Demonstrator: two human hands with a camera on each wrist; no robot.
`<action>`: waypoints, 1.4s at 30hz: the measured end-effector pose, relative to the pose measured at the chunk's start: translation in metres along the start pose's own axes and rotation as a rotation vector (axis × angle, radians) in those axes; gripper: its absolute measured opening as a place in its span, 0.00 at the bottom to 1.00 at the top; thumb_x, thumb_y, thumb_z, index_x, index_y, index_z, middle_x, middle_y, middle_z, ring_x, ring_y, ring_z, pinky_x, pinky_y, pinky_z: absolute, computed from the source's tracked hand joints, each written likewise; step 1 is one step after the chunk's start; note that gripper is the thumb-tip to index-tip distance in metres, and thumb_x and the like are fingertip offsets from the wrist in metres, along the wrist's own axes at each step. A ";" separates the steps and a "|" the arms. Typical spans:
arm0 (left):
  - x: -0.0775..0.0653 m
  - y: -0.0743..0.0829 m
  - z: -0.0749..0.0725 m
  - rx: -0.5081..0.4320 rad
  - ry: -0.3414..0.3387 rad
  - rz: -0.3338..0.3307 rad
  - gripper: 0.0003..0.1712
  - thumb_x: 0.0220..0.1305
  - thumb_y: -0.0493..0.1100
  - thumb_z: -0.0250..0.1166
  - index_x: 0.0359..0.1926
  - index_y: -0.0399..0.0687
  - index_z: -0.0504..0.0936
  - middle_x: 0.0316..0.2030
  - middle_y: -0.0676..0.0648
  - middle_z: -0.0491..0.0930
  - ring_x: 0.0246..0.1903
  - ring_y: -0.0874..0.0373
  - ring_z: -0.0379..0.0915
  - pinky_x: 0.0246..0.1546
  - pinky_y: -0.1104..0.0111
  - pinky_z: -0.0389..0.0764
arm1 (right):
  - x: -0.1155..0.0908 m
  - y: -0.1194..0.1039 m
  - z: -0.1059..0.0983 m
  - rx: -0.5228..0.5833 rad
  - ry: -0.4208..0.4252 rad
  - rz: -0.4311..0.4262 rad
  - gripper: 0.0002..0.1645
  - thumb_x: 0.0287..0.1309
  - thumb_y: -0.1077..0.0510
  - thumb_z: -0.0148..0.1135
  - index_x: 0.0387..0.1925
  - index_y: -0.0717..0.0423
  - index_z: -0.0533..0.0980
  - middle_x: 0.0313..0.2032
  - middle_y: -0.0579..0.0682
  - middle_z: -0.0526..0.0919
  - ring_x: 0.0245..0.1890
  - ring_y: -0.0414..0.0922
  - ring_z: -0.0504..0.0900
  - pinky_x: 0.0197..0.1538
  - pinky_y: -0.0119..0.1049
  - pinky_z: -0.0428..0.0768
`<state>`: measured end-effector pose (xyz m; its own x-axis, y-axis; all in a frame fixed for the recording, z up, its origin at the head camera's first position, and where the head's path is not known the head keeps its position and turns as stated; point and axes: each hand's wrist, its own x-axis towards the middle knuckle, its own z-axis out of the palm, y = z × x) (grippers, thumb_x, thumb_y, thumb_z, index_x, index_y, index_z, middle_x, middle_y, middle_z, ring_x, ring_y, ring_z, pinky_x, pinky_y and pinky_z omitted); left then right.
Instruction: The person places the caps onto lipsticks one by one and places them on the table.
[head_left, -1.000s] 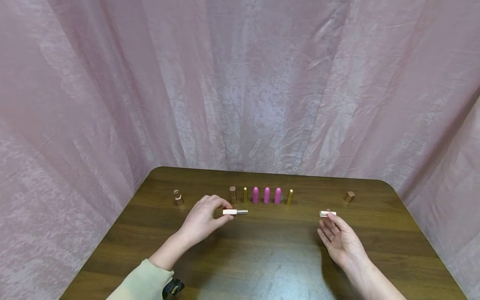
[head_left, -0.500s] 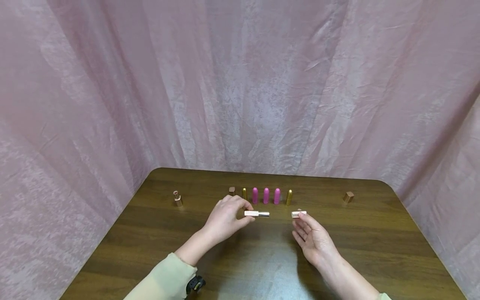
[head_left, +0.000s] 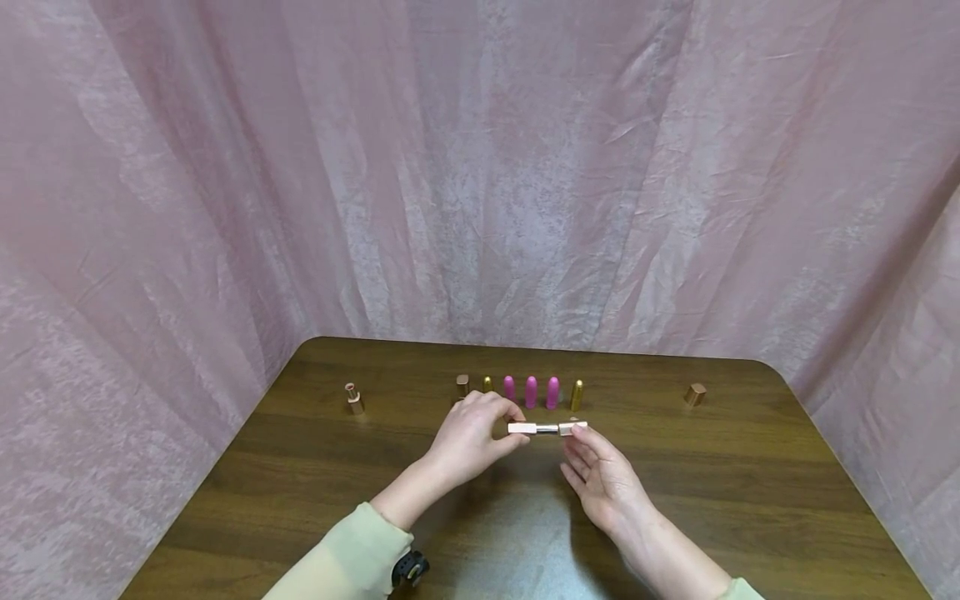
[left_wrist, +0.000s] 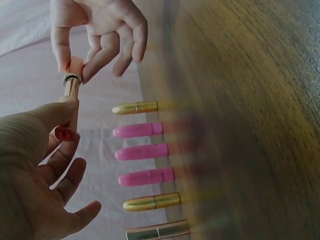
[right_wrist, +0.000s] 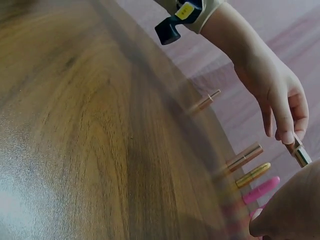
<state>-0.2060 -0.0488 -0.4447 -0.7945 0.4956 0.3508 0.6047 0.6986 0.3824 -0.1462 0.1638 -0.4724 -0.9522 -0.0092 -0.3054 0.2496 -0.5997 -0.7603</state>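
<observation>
My left hand (head_left: pixel 474 435) pinches a rose-gold lipstick tube (head_left: pixel 522 428) between thumb and fingers, held sideways above the table. Its shiny metal inner barrel (left_wrist: pixel 71 89) points toward the right hand. With thumb and index finger my right hand (head_left: pixel 613 492) pinches the matching lipstick cap (left_wrist: pixel 76 65), its other fingers loosely spread. The cap's mouth is right at the end of the barrel, lined up with it, and much of the barrel still shows between the two pieces. In the right wrist view the right hand hides the cap.
Behind the hands stands a row: a rose-gold lipstick (head_left: pixel 462 384), gold lipsticks (head_left: pixel 577 396) at both sides, and three pink lipsticks (head_left: pixel 531 392) between. An uncapped lipstick (head_left: pixel 355 400) stands far left, a loose cap (head_left: pixel 696 394) far right. Pink curtains (head_left: pixel 525 167) surround the wooden table (head_left: pixel 750 483).
The left hand has moved right with the tube and the right hand left with the cap. The wide gap between the two pieces has closed to the barrel's end.
</observation>
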 end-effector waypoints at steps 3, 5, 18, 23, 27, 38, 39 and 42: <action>0.000 0.001 0.001 -0.012 -0.002 -0.004 0.11 0.60 0.56 0.75 0.39 0.63 0.83 0.37 0.63 0.79 0.39 0.61 0.69 0.46 0.61 0.73 | 0.001 0.001 0.003 0.026 0.006 0.013 0.06 0.70 0.53 0.61 0.46 0.44 0.74 0.46 0.42 0.80 0.68 0.51 0.61 0.76 0.52 0.52; 0.001 0.002 0.001 -0.024 -0.003 -0.004 0.11 0.60 0.56 0.75 0.39 0.63 0.83 0.38 0.62 0.80 0.40 0.61 0.69 0.47 0.61 0.73 | 0.001 0.003 0.006 0.047 0.018 0.022 0.07 0.70 0.55 0.61 0.46 0.46 0.73 0.46 0.44 0.80 0.70 0.53 0.59 0.76 0.52 0.53; 0.002 0.007 0.004 -0.042 0.021 0.001 0.13 0.59 0.54 0.77 0.40 0.60 0.83 0.40 0.59 0.81 0.41 0.61 0.71 0.47 0.62 0.74 | 0.001 0.010 0.018 0.044 -0.011 0.050 0.23 0.72 0.53 0.59 0.61 0.53 0.63 0.71 0.60 0.63 0.76 0.57 0.51 0.77 0.52 0.50; 0.002 0.007 0.006 -0.027 0.016 0.001 0.13 0.59 0.54 0.77 0.40 0.60 0.83 0.38 0.59 0.81 0.41 0.60 0.71 0.46 0.61 0.74 | 0.002 0.012 0.019 0.023 -0.024 0.040 0.19 0.73 0.52 0.57 0.59 0.52 0.65 0.70 0.60 0.64 0.76 0.58 0.51 0.77 0.53 0.49; 0.000 0.006 0.008 0.012 0.003 0.004 0.13 0.57 0.54 0.77 0.39 0.60 0.83 0.36 0.61 0.80 0.40 0.60 0.72 0.45 0.61 0.75 | 0.002 0.014 0.019 -0.023 -0.003 0.004 0.17 0.72 0.54 0.58 0.56 0.52 0.66 0.53 0.48 0.78 0.71 0.56 0.58 0.76 0.54 0.51; -0.008 0.001 0.013 0.137 0.000 0.037 0.12 0.58 0.55 0.76 0.41 0.62 0.85 0.36 0.62 0.81 0.38 0.61 0.72 0.47 0.61 0.74 | 0.002 0.019 0.026 -0.283 0.052 -0.072 0.30 0.65 0.56 0.68 0.63 0.66 0.71 0.52 0.47 0.83 0.56 0.45 0.76 0.69 0.54 0.64; -0.010 -0.001 0.012 0.136 0.002 0.035 0.12 0.58 0.55 0.76 0.41 0.62 0.85 0.36 0.62 0.82 0.38 0.61 0.72 0.47 0.60 0.74 | 0.001 0.018 0.026 -0.322 0.043 -0.079 0.30 0.64 0.56 0.68 0.63 0.66 0.72 0.54 0.48 0.82 0.57 0.46 0.75 0.67 0.52 0.65; -0.015 -0.012 0.008 0.108 0.004 0.011 0.11 0.59 0.54 0.76 0.41 0.62 0.85 0.36 0.63 0.82 0.38 0.62 0.72 0.47 0.59 0.74 | -0.001 0.012 0.022 -0.418 0.006 -0.099 0.27 0.64 0.56 0.69 0.60 0.64 0.77 0.57 0.52 0.82 0.58 0.46 0.74 0.63 0.49 0.68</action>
<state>-0.2024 -0.0606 -0.4614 -0.7875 0.5015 0.3582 0.6037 0.7447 0.2845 -0.1462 0.1387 -0.4682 -0.9744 0.0379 -0.2217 0.2082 -0.2219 -0.9526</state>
